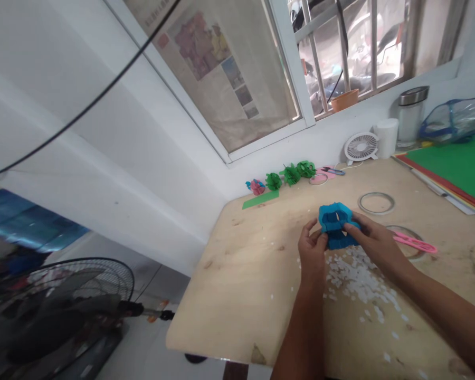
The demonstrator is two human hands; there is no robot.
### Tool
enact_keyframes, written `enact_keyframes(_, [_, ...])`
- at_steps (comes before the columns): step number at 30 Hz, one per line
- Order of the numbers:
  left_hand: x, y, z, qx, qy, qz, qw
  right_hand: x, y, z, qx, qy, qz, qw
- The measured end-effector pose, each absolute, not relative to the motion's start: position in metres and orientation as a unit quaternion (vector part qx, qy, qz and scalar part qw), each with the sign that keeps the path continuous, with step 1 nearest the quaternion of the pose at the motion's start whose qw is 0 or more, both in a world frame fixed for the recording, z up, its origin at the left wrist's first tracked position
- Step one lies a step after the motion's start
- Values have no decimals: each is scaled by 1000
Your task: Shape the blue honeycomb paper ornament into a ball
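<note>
A blue folded paper piece (338, 226) with openings through it is held up over the wooden table (241, 264). My left hand (313, 247) pinches its lower left side between thumb and fingers. On the right side, my right hand (370, 235) grips it, thumb in front and fingers behind. Small white paper bits (358, 277) lie scattered on the table below the hands. Just right of my right hand, a pink cutter-like tool (415, 243) rests across a metal ring (419, 256).
Green paper flowers (292, 174) and a pink-and-blue one (256, 187) line the wall behind a green strip (260, 199). Another ring (376, 203), a small white fan (361, 147), a glass bottle (410, 119) and green sheets (459, 166) are at the right. A large fan (83, 295) stands left.
</note>
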State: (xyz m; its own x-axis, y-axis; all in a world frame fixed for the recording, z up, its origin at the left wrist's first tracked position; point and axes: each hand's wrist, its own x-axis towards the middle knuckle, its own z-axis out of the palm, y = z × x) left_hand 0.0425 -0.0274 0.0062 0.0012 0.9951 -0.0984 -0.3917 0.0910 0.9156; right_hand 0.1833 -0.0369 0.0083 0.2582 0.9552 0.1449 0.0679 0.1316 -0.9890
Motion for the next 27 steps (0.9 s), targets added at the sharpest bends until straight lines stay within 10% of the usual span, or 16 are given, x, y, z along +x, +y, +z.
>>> enact_keyframes(27, [44, -26, 1, 326, 385, 621, 600, 185, -33, -9, -571, -492, 254, 606])
